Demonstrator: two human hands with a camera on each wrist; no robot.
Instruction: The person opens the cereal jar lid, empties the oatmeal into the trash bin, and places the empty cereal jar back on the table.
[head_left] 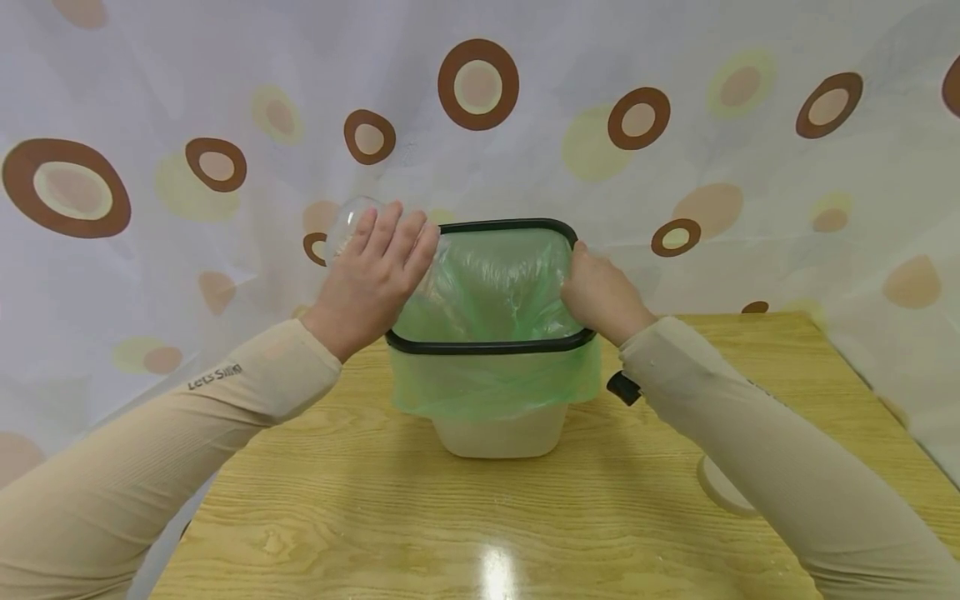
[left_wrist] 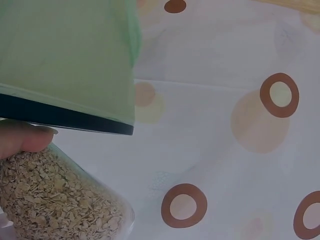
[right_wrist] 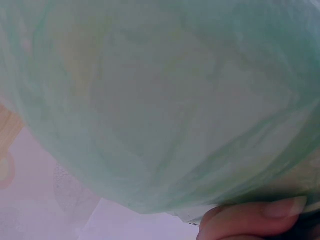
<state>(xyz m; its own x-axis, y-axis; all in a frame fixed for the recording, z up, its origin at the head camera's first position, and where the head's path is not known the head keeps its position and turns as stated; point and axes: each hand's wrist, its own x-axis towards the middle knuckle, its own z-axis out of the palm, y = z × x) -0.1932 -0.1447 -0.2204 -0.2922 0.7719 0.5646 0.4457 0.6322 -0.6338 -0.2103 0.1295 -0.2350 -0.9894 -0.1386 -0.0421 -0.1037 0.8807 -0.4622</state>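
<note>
A pale trash bin [head_left: 501,435] stands on the table, lined with a green plastic bag [head_left: 498,379] that hangs over its outside. A black frame [head_left: 491,347] runs round the bin's mouth. My left hand [head_left: 378,271] grips a clear jar [head_left: 358,212] at the bin's upper left; dry oat flakes [left_wrist: 60,195] fill much of what shows of it in the left wrist view. The jar's opening is hidden. At the right side of the frame, my right hand [head_left: 603,292] holds the rim. Green film covers most of the right wrist view.
A pale round disc [head_left: 722,485], perhaps a lid, lies on the wooden table [head_left: 360,517], partly behind the right forearm. A black piece [head_left: 624,388] shows under the right cuff. Behind the table hangs a white sheet with brown and yellow circles [head_left: 480,85].
</note>
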